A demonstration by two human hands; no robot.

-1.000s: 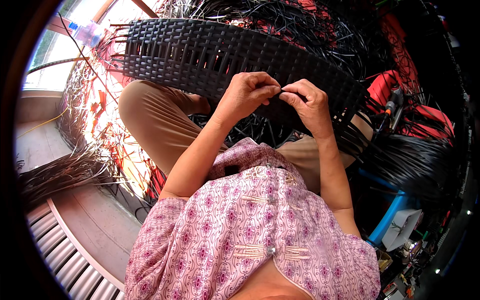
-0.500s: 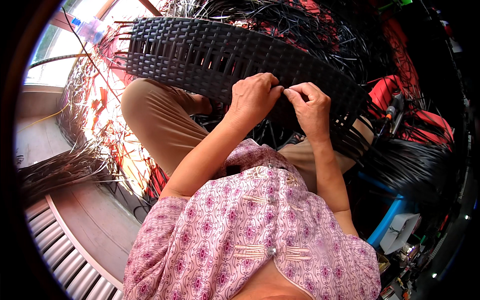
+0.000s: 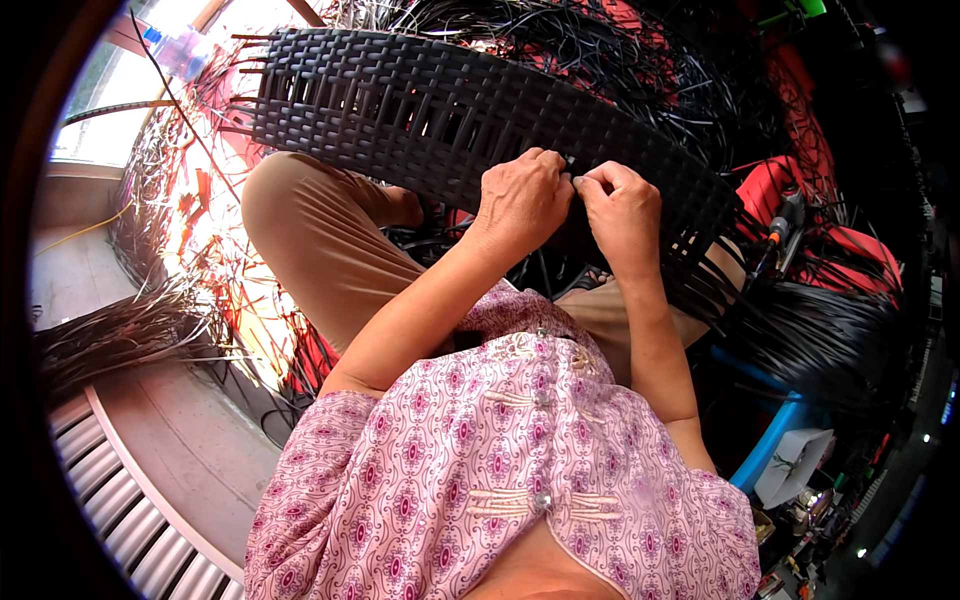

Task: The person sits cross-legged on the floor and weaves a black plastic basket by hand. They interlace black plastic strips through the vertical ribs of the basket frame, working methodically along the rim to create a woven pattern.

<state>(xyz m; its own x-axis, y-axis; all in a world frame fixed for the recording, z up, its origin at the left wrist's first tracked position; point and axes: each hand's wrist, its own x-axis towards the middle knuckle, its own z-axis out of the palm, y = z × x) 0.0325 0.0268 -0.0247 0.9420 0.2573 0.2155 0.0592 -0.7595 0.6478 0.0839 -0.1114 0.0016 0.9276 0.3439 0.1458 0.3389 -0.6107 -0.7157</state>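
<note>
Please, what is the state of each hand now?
Left hand: curled by the woven panel; grip hidden.
Right hand: closed in a pinch; cannot tell whether it holds anything.

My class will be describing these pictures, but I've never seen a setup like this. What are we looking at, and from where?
There's no robot here: you see a person's own bare hands. Every picture comes from one wide fisheye camera on the person's head, looking down, so edges bend and the rim is dark. At the bottom is the person's patterned pink top. The left hand and right hand nearly meet over a black woven panel; anything between their fingertips is too small to tell. Beyond the panel lie tangled black strips with red material showing through. A bundle of black strips lies at the right.
</note>
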